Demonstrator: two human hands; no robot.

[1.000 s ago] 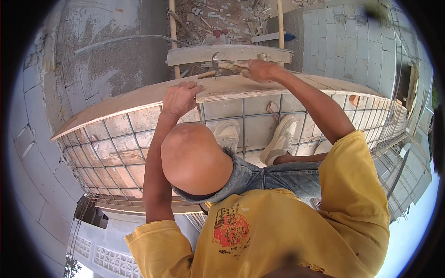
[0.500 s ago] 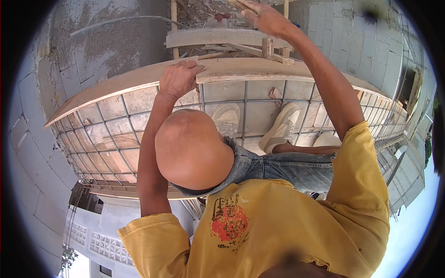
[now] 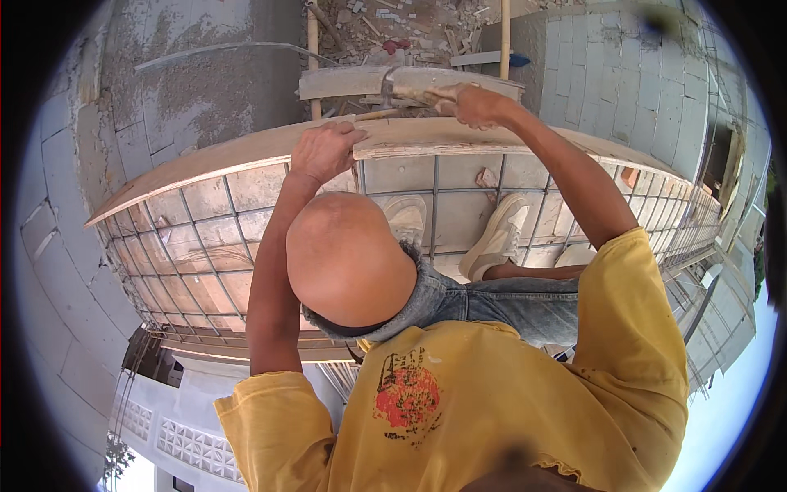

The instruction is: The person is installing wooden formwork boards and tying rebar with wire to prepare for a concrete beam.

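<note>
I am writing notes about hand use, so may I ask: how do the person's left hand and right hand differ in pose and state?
The left hand is at the plywood, fingers bent near its edge; the right hand is closed around the wooden handle of a hammer. The left hand shows no tool, while the right hand has one. Both hands are bare.

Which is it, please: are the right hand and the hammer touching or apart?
Touching. The head view shows it: the right hand is closed around the handle of the hammer, with no gap between them.
</note>
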